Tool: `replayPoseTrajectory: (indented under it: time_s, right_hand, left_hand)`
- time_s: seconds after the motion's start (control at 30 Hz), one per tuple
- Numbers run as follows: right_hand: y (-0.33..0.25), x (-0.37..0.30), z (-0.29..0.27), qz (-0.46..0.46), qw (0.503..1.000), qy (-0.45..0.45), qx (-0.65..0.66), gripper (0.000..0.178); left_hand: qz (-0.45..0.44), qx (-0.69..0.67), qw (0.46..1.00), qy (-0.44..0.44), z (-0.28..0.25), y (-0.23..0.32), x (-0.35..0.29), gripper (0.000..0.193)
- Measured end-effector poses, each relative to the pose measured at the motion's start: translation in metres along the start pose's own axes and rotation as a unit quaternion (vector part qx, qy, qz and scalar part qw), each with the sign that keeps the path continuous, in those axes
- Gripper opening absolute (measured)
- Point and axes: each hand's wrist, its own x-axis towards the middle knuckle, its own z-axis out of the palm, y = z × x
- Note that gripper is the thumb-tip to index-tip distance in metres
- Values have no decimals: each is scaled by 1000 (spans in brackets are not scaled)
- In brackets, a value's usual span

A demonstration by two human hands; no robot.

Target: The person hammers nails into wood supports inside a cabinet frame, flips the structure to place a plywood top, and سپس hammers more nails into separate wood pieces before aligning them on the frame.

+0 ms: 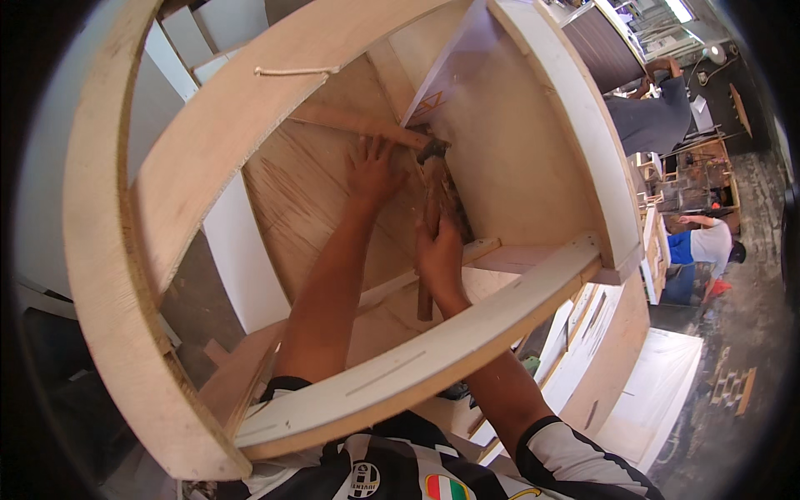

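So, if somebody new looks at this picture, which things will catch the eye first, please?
Probably the large wooden frame, which fills most of the view and surrounds both hands. Then, near the middle, the right hand grips a hammer by its handle, and the left hand is spread beside a wooden strip. Far right, a person in blue shorts looks tipped sideways.

The hammer (432, 185) has a brown handle (432, 202) and near-black head (432, 150). The curved frame (93, 250) at nine o'clock is pale tan; the panel (296, 198) toward ten shows dark brown streaks. At six, the shirt (417, 452) is striped black and white. At three, a person (711, 245) wears white and blue.
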Motion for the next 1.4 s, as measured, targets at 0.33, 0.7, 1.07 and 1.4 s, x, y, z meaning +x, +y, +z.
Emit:
replayPoseTrajectory:
  time_s: [0.33, 0.7, 1.07, 1.4]
  right_hand:
    - [16, -94, -44, -98, 995, -19, -14, 38]
    - [58, -174, -130, -25, 991, -36, -126, 38]
    - [76, -193, -165, 15, 995, -42, -94, 41]
    - [152, -231, -183, 99, 974, 8, -203, 36]
  left_hand:
    - [-109, -254, 954, -112, -52, 15, -98, 53]
    - [0, -260, 961, -94, -77, 63, -209, 33]
    - [31, 31, 983, -180, -96, 58, -219, 44]
    - [-10, 55, 985, -164, -103, 60, -229, 39]
